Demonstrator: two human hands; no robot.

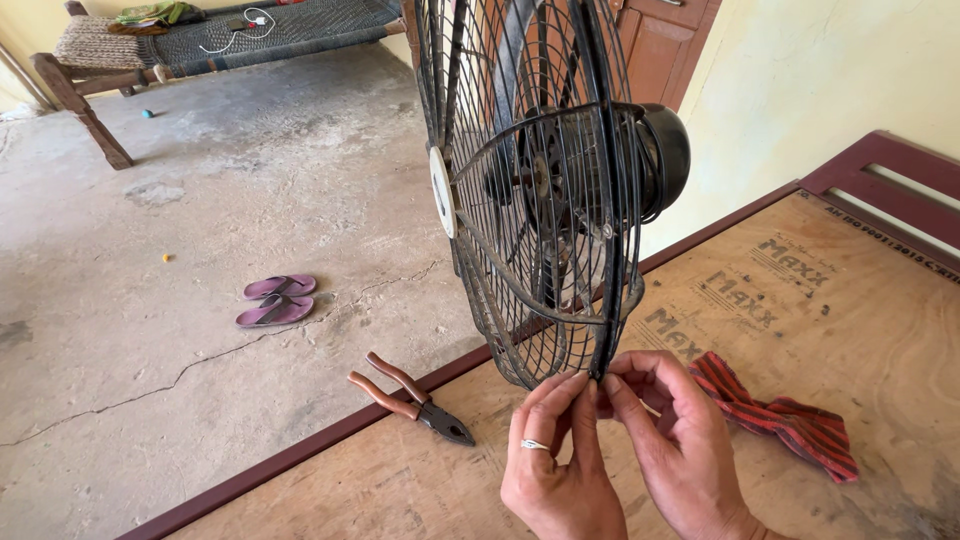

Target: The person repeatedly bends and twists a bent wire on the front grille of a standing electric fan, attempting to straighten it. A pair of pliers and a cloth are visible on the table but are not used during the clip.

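A black wire fan [545,190] stands upright on the plywood tabletop [800,330], its two cage halves meeting in a seam that runs down to the bottom rim. Both hands work at that lowest point of the rim. The left hand [556,462], with a ring on one finger, pinches the rim from the left, fingertips pressed together on the wire edge. The right hand [680,440] meets it from the right, thumb and forefinger closed on the same spot of the rim, so the two hands nearly touch. What small part, if any, sits between the fingers is too small to make out.

The fan's white centre cap [441,192] faces left and the round black motor housing [665,160] sticks out on the right.

A pair of pliers [412,398] with reddish-brown handles lies on the tabletop just left of the hands, near the dark red edge. A crumpled red striped cloth [785,415] lies to the right of the right hand.

Beyond the tabletop is a cracked concrete floor [200,220] with a pair of purple slippers [277,300] on it. At the far end stands a woven cot [230,45] on a wooden frame.
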